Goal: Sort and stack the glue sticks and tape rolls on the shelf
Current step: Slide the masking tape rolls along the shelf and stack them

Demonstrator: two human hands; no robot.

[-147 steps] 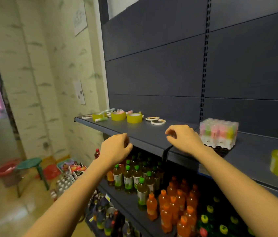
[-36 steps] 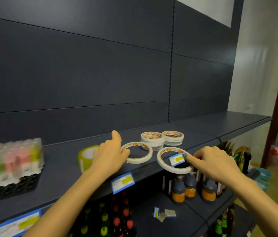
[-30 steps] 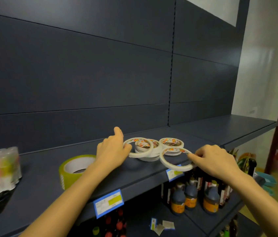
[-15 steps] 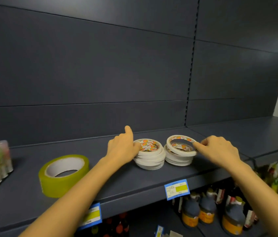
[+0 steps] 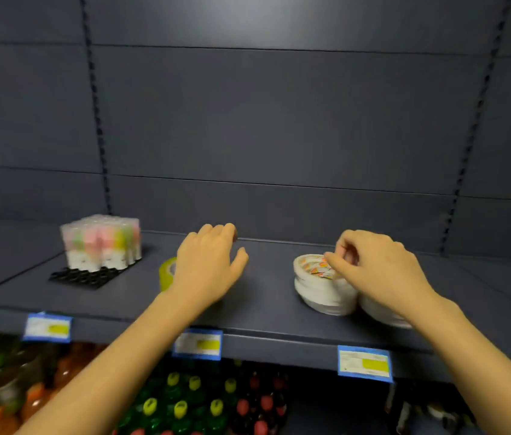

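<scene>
Two stacks of white tape rolls stand side by side on the dark shelf. The left stack shows its printed top; the right stack is mostly hidden under my wrist. My right hand rests on them, thumb and curled index finger at the left stack's top roll; whether they pinch it is unclear. My left hand hovers with fingers apart, holding nothing, over a yellow-green tape roll that it largely covers. A wrapped pack of pastel glue sticks stands at the left.
The glue sticks sit on a black perforated tray. Blue price labels hang along the shelf's front edge. Bottles with yellow and red caps fill the shelf below. A dark back panel rises behind the shelf.
The view has swung left, bringing the glue stick pack into sight. My left hand left the white stack and moved over the yellow-green roll. My right hand shifted onto the left stack's top.
</scene>
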